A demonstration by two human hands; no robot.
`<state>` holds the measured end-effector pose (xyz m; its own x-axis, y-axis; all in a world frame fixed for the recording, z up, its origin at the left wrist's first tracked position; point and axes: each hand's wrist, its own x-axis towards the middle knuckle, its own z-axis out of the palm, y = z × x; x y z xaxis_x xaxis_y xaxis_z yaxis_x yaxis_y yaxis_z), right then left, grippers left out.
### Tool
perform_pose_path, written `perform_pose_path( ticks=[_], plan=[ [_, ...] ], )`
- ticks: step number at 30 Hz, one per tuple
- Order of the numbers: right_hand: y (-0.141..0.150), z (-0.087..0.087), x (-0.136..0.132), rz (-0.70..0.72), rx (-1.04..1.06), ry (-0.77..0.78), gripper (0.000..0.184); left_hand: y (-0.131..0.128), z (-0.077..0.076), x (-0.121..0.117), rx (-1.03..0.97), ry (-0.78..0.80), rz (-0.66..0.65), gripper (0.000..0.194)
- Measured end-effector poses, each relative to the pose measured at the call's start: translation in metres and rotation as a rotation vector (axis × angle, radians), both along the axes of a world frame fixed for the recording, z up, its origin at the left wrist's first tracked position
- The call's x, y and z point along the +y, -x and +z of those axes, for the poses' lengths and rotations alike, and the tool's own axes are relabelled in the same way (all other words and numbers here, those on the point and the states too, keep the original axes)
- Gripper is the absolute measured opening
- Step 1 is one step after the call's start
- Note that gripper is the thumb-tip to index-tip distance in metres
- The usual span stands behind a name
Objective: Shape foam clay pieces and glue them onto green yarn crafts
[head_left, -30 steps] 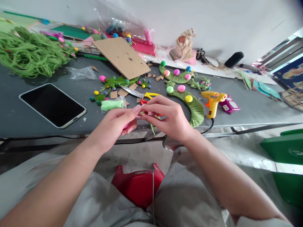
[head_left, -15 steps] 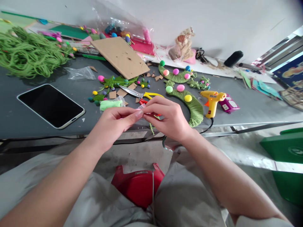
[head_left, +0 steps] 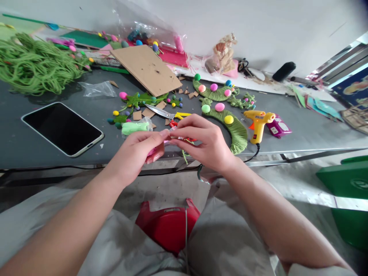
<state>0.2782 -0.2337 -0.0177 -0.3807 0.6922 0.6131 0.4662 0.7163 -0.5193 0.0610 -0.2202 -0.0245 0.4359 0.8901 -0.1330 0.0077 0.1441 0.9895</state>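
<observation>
My left hand [head_left: 137, 153] and my right hand [head_left: 203, 142] meet above the table's front edge, fingertips pinched together on a small pink piece [head_left: 155, 153] that peeks out under the left fingers. What the right fingers pinch is mostly hidden. Just behind the hands lie scissors with yellow handles [head_left: 168, 113], a red object [head_left: 173, 124] and a green clay packet [head_left: 135, 127]. A green yarn-wrapped arc [head_left: 237, 132] with coloured balls lies right of my right hand.
A dark tablet [head_left: 62, 128] lies at left, a heap of green yarn [head_left: 34, 67] at far left, a cardboard sheet [head_left: 148, 69] behind. A yellow glue gun [head_left: 258, 122] stands at right, its cord hanging off the edge. A red stool [head_left: 168, 226] sits between my knees.
Both hands stay pinched together at the same spot. The left fingers have shifted slightly, so the pink piece under them shows again.
</observation>
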Motion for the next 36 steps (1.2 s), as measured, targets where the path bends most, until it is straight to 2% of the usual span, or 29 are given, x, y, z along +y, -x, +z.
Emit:
perform_pose_path(
  ticks=[5, 9, 18, 26, 31, 36],
  plan=[
    [0.0026, -0.0013, 0.0001, 0.018, -0.040, -0.024, 0.016, -0.0015, -0.0034, -0.0013, -0.004, 0.010, 0.016, 0.025],
    [0.0032, 0.0000, -0.0004, -0.003, -0.028, -0.001, 0.017, -0.0021, -0.0050, -0.0014, 0.017, -0.015, 0.081, 0.020],
    [0.0023, 0.0025, -0.0019, -0.022, -0.031, 0.035, 0.010, -0.0034, -0.0041, -0.0022, 0.017, -0.012, 0.116, 0.021],
    [-0.0004, 0.0000, -0.0026, -0.018, -0.036, 0.073, 0.016, -0.0023, -0.0016, -0.0019, 0.109, -0.027, 0.055, 0.029],
    [0.0011, 0.0000, -0.0026, -0.011, -0.046, 0.056, 0.015, -0.0043, -0.0005, -0.0020, 0.116, -0.072, 0.092, 0.025],
    [0.0004, 0.0017, -0.0007, -0.020, -0.004, 0.050, 0.015, -0.0031, -0.0016, 0.0010, 0.042, -0.025, 0.153, 0.031]
  ],
)
